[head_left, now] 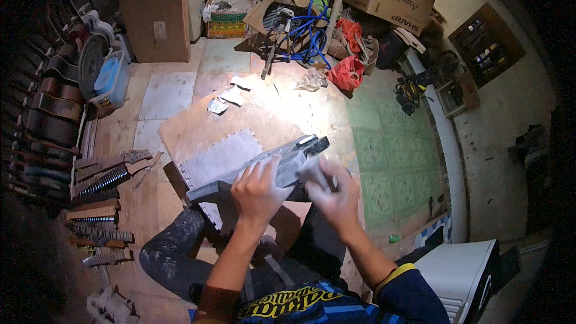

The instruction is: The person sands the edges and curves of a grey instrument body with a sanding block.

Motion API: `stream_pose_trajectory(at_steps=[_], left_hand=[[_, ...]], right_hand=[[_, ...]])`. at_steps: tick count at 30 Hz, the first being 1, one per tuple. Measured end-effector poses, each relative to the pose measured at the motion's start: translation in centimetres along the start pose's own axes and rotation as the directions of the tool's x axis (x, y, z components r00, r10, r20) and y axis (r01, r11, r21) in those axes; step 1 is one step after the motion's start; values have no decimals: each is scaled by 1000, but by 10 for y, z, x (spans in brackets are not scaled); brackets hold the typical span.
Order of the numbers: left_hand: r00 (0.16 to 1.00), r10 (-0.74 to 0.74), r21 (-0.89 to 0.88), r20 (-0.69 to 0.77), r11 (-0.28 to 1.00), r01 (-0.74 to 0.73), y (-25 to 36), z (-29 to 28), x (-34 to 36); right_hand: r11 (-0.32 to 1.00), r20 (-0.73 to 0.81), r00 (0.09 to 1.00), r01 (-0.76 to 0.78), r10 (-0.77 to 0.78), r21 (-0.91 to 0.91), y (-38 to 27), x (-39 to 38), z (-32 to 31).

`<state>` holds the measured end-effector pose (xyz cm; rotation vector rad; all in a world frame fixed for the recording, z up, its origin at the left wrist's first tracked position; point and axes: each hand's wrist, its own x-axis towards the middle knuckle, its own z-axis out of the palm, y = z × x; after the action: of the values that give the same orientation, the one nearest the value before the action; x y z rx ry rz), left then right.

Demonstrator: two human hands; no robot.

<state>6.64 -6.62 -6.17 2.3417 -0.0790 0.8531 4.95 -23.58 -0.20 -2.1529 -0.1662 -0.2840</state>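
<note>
A dusty grey guitar body (210, 189) is tilted above my lap, its upper edge toward the far side. My left hand (258, 191) is closed over its near edge, fingers lying across the grey surface. At its right end, by a dark slot-like part (322, 143), my right hand (336, 198) is bent and smeared by motion. Between those fingers shows a light grey folded piece (313, 174) that looks like sandpaper, pressed close to the guitar body. Pale dust covers both hands.
Beneath me is a wooden board (198, 117) with a light foam mat (225, 151) and torn white pieces (231, 96). Guitar necks (105, 174) lie at left, below hanging guitar bodies (57, 105). A blue hose (309, 39), red bags (347, 75) and cartons (157, 21) stand beyond.
</note>
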Motion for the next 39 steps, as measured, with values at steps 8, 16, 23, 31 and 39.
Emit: stream_pose_trajectory(at_steps=[8, 16, 23, 31, 39], left_hand=[[999, -12, -64, -41, 998, 9, 3, -1, 4], [999, -29, -36, -21, 999, 28, 6, -4, 2], [999, 2, -19, -37, 1000, -3, 2, 0, -1], [1000, -18, -60, -13, 998, 18, 10, -2, -2], [998, -56, -52, -1, 997, 56, 12, -6, -1]], right_hand=[[999, -37, 999, -27, 26, -28, -14, 12, 1], [998, 28, 998, -55, 56, -16, -10, 23, 4], [965, 32, 974, 226, -223, -133, -15, 16, 8], [994, -36, 994, 101, -102, -35, -6, 24, 10], [993, -46, 997, -63, 68, 98, -8, 25, 16]])
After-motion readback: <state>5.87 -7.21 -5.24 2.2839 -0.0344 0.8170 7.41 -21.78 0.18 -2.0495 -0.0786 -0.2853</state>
